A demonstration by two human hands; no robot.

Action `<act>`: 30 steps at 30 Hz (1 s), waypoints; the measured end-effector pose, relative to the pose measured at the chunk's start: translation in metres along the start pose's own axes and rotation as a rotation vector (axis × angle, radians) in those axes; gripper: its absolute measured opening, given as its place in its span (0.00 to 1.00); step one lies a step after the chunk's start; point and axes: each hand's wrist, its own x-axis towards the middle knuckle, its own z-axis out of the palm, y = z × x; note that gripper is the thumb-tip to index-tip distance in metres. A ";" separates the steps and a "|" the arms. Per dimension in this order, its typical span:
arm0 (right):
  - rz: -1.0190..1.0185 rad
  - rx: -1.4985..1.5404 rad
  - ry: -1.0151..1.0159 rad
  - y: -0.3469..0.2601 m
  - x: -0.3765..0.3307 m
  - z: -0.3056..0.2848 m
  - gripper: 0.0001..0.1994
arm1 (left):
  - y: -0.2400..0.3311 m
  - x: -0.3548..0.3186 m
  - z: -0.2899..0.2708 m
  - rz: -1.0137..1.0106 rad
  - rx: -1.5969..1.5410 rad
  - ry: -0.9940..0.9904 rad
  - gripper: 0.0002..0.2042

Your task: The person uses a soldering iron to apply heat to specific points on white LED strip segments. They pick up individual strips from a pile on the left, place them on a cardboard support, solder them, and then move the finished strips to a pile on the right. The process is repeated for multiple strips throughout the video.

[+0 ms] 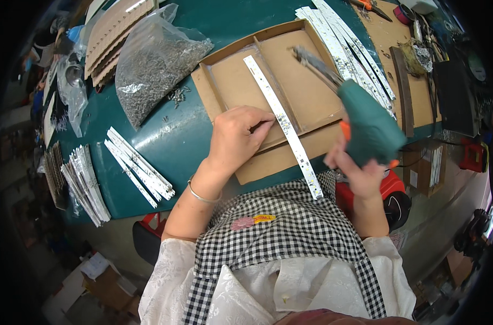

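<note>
A narrow white LED strip board [288, 130] lies slantwise over a shallow cardboard tray [230, 70], its near end reaching past the tray toward my apron. My left hand [239, 135] is closed in a pinch, its thumb and forefinger against the strip's left edge. Whatever is between those fingertips is hidden. My right hand [360, 172] grips a green pistol-shaped tool [368, 122] with an orange trigger and a long metal front end. Motion blurs that tool, which is held above the tray's right side, its tip apart from the strip.
Left of the tray, a clear bag [154, 70] of small metal parts has spilled several pieces [177, 96]. Bundles of white strips lie at left [138, 167], far left [85, 184] and back right [346, 46]. Brown corrugated pieces [114, 38] are stacked behind. Orange-handled pliers [372, 8] lie far right.
</note>
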 end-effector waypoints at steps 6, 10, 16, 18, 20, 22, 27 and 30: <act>0.087 0.156 -0.030 -0.031 -0.024 -0.033 0.33 | -0.002 -0.001 0.004 -0.018 -0.022 0.025 0.04; 0.151 0.108 -0.100 -0.024 -0.034 -0.044 0.32 | -0.003 -0.002 0.003 -0.022 -0.002 0.011 0.06; 0.183 0.086 -0.087 -0.022 -0.034 -0.039 0.27 | -0.003 -0.001 0.003 0.002 0.005 0.013 0.06; 0.201 0.074 -0.087 -0.024 -0.032 -0.037 0.25 | -0.003 -0.001 0.003 -0.004 -0.002 0.015 0.05; 0.238 0.053 -0.097 -0.027 -0.030 -0.036 0.24 | -0.003 -0.002 0.003 -0.002 -0.006 0.018 0.05; 0.260 0.047 -0.101 -0.025 -0.031 -0.039 0.23 | -0.004 -0.002 0.003 0.010 -0.004 0.019 0.05; 0.284 0.037 -0.121 -0.027 -0.030 -0.042 0.22 | -0.005 -0.001 0.004 0.030 -0.011 0.028 0.05; 0.270 0.034 -0.118 -0.031 -0.026 -0.038 0.21 | -0.006 -0.002 0.004 0.034 -0.009 0.027 0.06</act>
